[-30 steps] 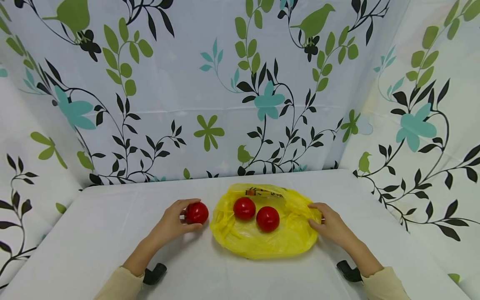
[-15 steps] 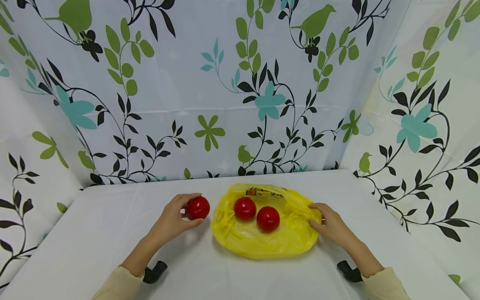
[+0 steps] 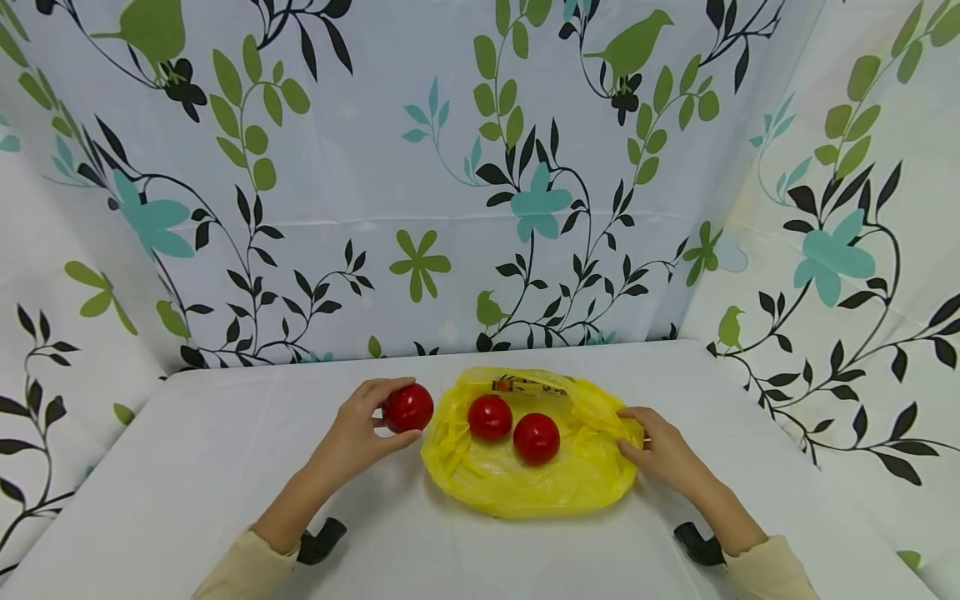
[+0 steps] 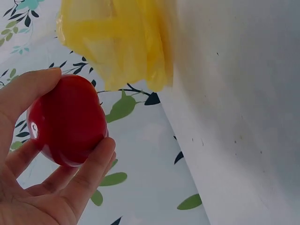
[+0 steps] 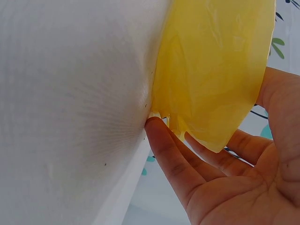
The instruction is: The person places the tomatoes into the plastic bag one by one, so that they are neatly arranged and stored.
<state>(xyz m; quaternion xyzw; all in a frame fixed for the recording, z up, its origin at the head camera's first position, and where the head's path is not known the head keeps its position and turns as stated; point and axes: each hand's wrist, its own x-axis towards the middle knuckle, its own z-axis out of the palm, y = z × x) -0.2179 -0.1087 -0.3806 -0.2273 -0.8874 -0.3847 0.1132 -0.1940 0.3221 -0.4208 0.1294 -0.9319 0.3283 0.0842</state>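
Observation:
My left hand [image 3: 352, 433] grips a glossy red fruit [image 3: 409, 408], round and slightly lobed, like an apple or tomato. In the left wrist view the thumb and fingertips are spread round this fruit [image 4: 70, 122]. It sits at the left rim of a yellow plastic bag [image 3: 525, 496], which lies spread wide with its mouth up. Two more such fruits, a left one [image 3: 490, 417] and a right one [image 3: 536, 439], rest inside the bag. My right hand [image 3: 663, 450] holds the bag's right edge; in the right wrist view the yellow plastic [image 5: 211, 70] passes between its thumb and fingers.
Everything stands on a white-covered table [image 3: 480, 558]. Behind and to both sides hangs a white curtain [image 3: 337, 183] printed with leaves, birds and flowers. A black strap end [image 3: 322, 542] juts from the left wrist, another [image 3: 699, 543] from the right.
My left hand has carried the red fruit up and to the right, closer to the bag's left rim. My right hand, the bag and the two fruits in it have stayed in place.

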